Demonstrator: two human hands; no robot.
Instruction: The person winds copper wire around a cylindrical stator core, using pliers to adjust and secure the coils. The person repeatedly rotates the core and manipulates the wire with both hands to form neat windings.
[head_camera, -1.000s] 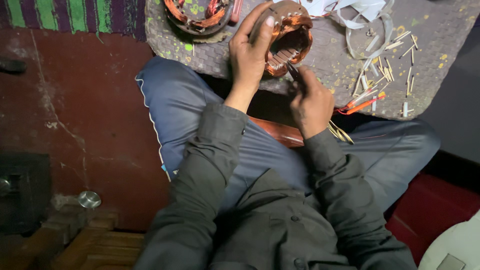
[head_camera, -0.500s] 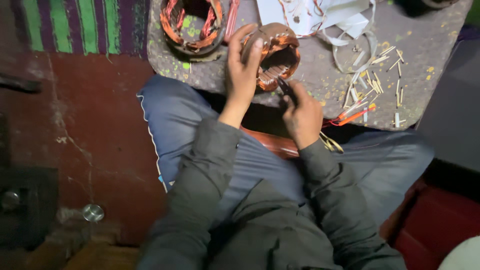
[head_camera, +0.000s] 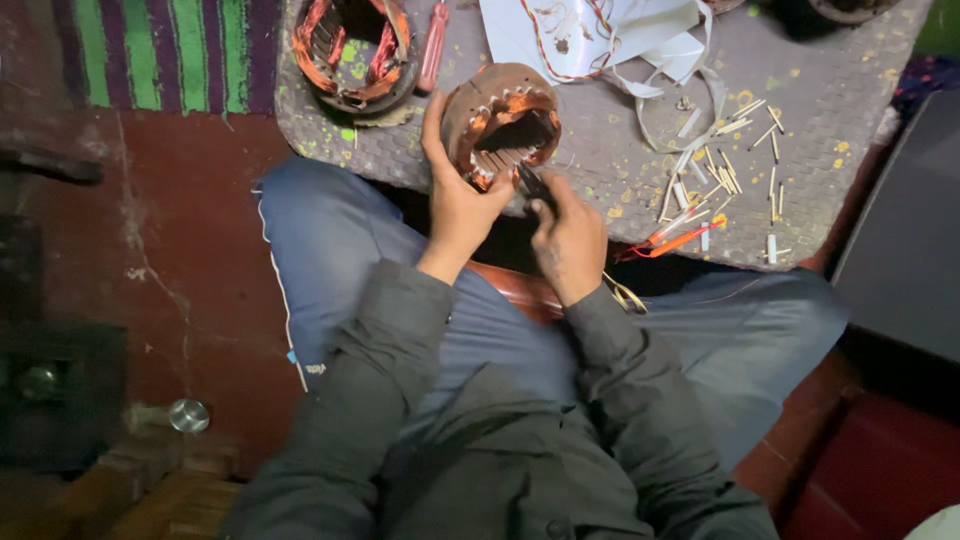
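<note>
Head view: a seated person in a grey jacket and blue trousers looks down at both hands, which work at the near edge of a low bench (head_camera: 620, 170) covered with a grey woven mat.
Left hand (head_camera: 462, 205): its grip is closed round the side of a motor stator (head_camera: 500, 125), thumb on the near rim and fingers up the left wall; the stator is tilted so its open bore faces the person.
Motor stator: a round rusty-brown core with copper windings showing at its rim and pale slots inside; it rests at the bench edge, just above the person's lap.
Right hand (head_camera: 568, 235): its grip is shut on a thin dark tool (head_camera: 533, 185), whose tip reaches into the lower part of the stator's bore; I cannot tell just what kind of tool it is.
Second stator (head_camera: 352, 50): lies flat on the mat, up and left of the held one, well apart from both hands, with copper coils round its ring.
Red-handled screwdriver (head_camera: 433, 45): lies just right of the second stator.
White paper strips (head_camera: 610, 40): piled at the far middle of the bench, with thin wire across them.
Small pale sticks (head_camera: 720, 175): scattered on the mat to the right of the right hand.
Orange tool (head_camera: 680, 240): lies at the bench's near edge, near the right hand.
Floor (head_camera: 180, 260): red-brown, to the left.
</note>
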